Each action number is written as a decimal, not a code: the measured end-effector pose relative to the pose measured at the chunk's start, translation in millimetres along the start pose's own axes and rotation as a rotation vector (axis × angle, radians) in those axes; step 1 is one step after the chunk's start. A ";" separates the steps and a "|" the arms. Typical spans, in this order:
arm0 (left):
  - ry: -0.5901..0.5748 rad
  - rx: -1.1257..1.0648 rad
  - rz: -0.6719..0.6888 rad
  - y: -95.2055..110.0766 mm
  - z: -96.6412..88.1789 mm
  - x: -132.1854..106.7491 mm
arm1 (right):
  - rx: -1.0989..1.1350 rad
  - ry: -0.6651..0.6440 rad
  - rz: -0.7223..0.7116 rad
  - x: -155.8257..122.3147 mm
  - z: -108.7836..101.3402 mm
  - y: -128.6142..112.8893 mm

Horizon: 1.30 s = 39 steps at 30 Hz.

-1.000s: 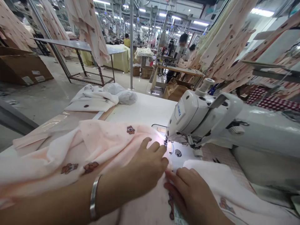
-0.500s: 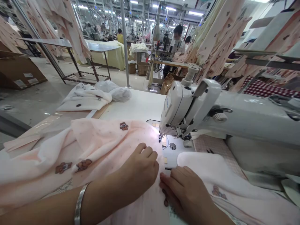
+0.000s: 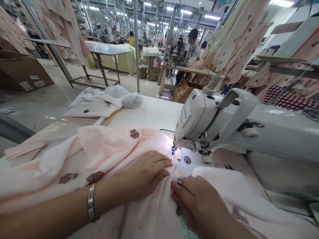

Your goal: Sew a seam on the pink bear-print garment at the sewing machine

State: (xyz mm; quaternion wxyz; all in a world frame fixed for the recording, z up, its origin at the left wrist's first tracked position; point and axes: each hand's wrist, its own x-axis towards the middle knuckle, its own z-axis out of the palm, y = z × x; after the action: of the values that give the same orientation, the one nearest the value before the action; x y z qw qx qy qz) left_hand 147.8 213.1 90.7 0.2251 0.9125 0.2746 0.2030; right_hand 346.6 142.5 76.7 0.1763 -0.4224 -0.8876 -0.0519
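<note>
A pale pink fleece fabric [image 3: 104, 156] printed with small brown bears lies bunched across the white sewing table [image 3: 149, 113]. My left hand [image 3: 146, 172], with a silver bangle on its wrist, presses flat on the fabric just left of the needle. My right hand [image 3: 196, 202] rests on the fabric edge close beside it, its fingertips pinching the seam near a small dark label [image 3: 179, 181]. The white sewing machine [image 3: 224, 122] stands to the right, its lit needle area [image 3: 175, 151] a short way beyond my fingertips.
A folded white bundle [image 3: 99, 103] lies at the table's far left corner. Pink garments hang overhead on both sides. A seated person [image 3: 190, 49] works at another machine further back. Cardboard boxes [image 3: 22, 73] and a metal-frame table [image 3: 99, 49] stand on the floor at left.
My left hand has flattened and spread over the fabric, pulling it into folds near the needle. My right hand stays beside it at the seam. The view has shifted slightly.
</note>
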 end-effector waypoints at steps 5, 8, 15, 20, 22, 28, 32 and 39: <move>-0.093 0.131 0.163 -8.3 4.4 0.6 | -0.004 0.005 -0.022 -2.8 1.4 -0.3; -0.111 0.182 0.179 -14.5 2.8 3.6 | -0.009 -0.004 -0.012 0.1 1.4 2.6; -0.100 0.244 0.221 -41.9 -5.4 24.1 | -0.089 -0.062 0.061 19.8 6.6 22.0; -0.080 0.227 0.227 -50.2 -5.5 30.8 | -0.102 -0.047 0.094 21.3 9.9 27.0; -0.081 0.221 0.222 -49.8 -6.3 31.5 | -0.099 -0.027 0.106 19.7 8.5 26.5; -0.094 0.241 0.161 -38.8 -11.1 30.7 | -0.088 0.022 0.157 14.0 2.1 22.3; -0.020 0.269 0.031 -32.6 -5.7 29.0 | -0.006 0.004 0.221 15.3 2.4 19.2; 0.027 0.241 -0.020 -32.1 1.1 27.6 | 0.072 0.056 0.235 14.7 10.4 20.6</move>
State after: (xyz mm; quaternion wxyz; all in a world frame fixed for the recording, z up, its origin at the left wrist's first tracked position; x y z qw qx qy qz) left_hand 156.4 253.2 79.8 0.1122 0.9274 0.3089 0.1784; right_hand 351.0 168.9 71.1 0.2207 -0.5154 -0.8279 -0.0108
